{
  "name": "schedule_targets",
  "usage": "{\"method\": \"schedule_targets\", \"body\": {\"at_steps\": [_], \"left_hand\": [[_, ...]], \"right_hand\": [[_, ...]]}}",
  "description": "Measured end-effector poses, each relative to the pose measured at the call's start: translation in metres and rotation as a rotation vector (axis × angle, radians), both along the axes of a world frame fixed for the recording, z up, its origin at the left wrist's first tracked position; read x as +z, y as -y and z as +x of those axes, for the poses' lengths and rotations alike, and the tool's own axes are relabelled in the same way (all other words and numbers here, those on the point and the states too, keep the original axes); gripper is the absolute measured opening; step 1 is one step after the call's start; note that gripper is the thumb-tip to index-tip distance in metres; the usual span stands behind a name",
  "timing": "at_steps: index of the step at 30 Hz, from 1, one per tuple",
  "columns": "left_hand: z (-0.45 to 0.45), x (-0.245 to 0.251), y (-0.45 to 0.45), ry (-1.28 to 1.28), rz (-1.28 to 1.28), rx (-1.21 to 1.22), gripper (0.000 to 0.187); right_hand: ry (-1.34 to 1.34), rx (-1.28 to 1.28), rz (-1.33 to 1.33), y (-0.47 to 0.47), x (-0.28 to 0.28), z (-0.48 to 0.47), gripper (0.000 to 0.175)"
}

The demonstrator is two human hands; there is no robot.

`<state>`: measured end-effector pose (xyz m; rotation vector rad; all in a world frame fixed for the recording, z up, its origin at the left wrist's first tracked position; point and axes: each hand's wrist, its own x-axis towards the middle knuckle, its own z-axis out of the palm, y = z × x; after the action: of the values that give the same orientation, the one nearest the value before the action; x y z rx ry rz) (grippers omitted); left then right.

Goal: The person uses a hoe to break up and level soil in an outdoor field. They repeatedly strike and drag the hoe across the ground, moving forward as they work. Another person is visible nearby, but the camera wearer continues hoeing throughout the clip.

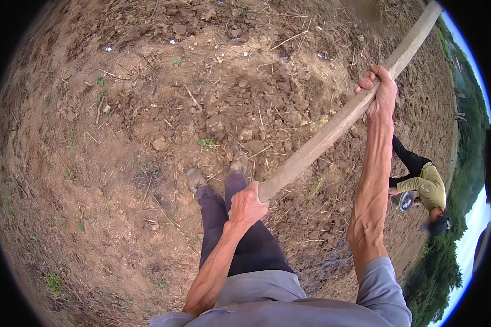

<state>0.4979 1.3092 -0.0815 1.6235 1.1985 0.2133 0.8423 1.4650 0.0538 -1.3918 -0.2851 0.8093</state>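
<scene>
A long, thick wooden handle (pixel 319 141) runs slantwise from near my waist up to the top right, where its far end leaves the picture. My left hand (pixel 247 206) is closed round its lower end, in front of my thighs. Higher up the shaft, my right hand (pixel 378 90) grips it with the arm stretched out. Whatever the handle carries at its far end is out of view. Below the shaft lies broken brown soil (pixel 229 102) with clods, dry stalks and small green weeds.
My shoes (pixel 196 180) stand on the soil. At the right, another person (pixel 427 186) bends over, holding a bucket (pixel 406 201) with pale contents. White bits (pixel 107 49) lie on the ground towards the top. Trees (pixel 468 163) line the field's edge.
</scene>
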Motion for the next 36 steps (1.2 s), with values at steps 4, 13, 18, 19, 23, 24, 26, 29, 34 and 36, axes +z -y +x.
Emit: {"method": "schedule_targets", "body": {"at_steps": [4,13,18,19,23,24,26,29,34,36], "left_hand": [[-0.084,-0.058,0.043,-0.374,-0.167,-0.039,0.026],[-0.32,0.155,0.198,-1.107,-0.338,-0.24,0.029],[-0.328,0.1,0.223,-0.86,-0.31,-0.24,0.022],[-0.327,0.08,0.226,-0.804,-0.263,-0.223,0.023],[-0.285,0.01,0.206,-0.631,-0.093,-0.184,0.029],[-0.266,-0.004,0.197,-0.585,-0.07,-0.173,0.029],[-0.219,-0.028,0.178,-0.483,0.008,-0.132,0.027],[-0.138,-0.013,0.136,-0.312,0.073,-0.107,0.021],[-0.076,0.011,0.094,-0.231,0.013,-0.082,0.02],[-0.077,0.002,0.086,-0.319,-0.018,-0.099,0.021]], "right_hand": [[-0.083,-0.045,-0.278,0.019,-0.188,-0.083,0.011],[-1.228,-0.119,-0.723,0.266,-0.245,-0.346,0.014],[-1.0,-0.185,-0.836,0.25,-0.219,-0.314,0.014],[-0.959,-0.191,-0.793,0.242,-0.213,-0.3,0.012],[-0.748,-0.197,-0.601,0.194,-0.156,-0.24,0.011],[-0.651,-0.191,-0.532,0.181,-0.139,-0.224,0.01],[-0.486,-0.176,-0.395,0.156,-0.109,-0.187,0.01],[-0.29,-0.146,-0.227,0.126,-0.072,-0.123,0.011],[-0.207,-0.127,-0.191,0.082,-0.08,-0.053,0.009],[-0.24,-0.133,-0.252,0.078,-0.127,-0.056,0.009]]}}
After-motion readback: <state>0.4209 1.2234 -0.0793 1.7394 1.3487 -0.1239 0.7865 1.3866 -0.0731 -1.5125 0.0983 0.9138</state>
